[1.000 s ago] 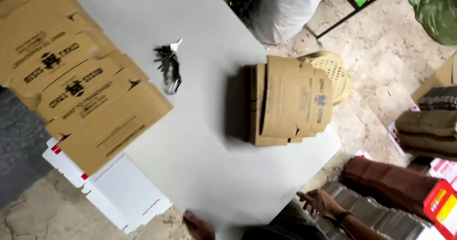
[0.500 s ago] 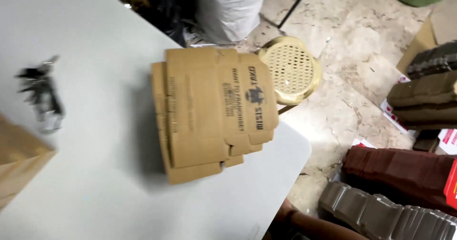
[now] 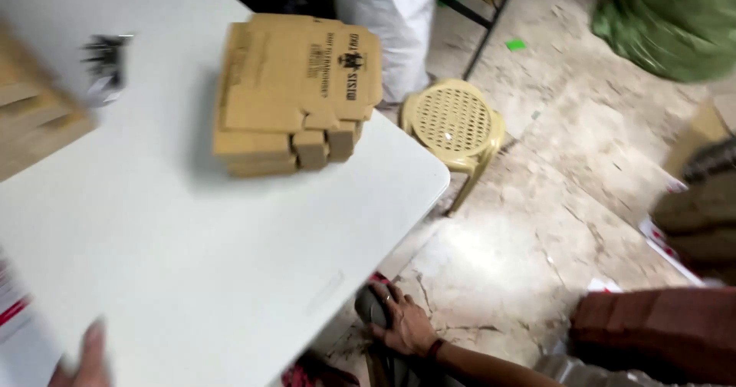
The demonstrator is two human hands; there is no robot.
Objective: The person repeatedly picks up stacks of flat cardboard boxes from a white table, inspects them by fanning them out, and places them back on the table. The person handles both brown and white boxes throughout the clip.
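The right hand (image 3: 406, 324), at five o'clock below the worktop (image 3: 192, 264) edge, rests with fingers curled on a dark object (image 3: 376, 310) on the floor; whether it grips it I cannot tell. The left hand (image 3: 84, 360), at seven o'clock, shows only fingertips at the worktop's near edge, its grasp unclear. A stack of flat cardboard boxes (image 3: 295, 92) lies at eleven o'clock, a yellow plastic stool (image 3: 454, 122) just beyond the corner.

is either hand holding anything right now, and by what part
The right hand rests on a dark thing under the table edge; a real grip cannot be told. The left hand touches the table's near edge, holding nothing visible.
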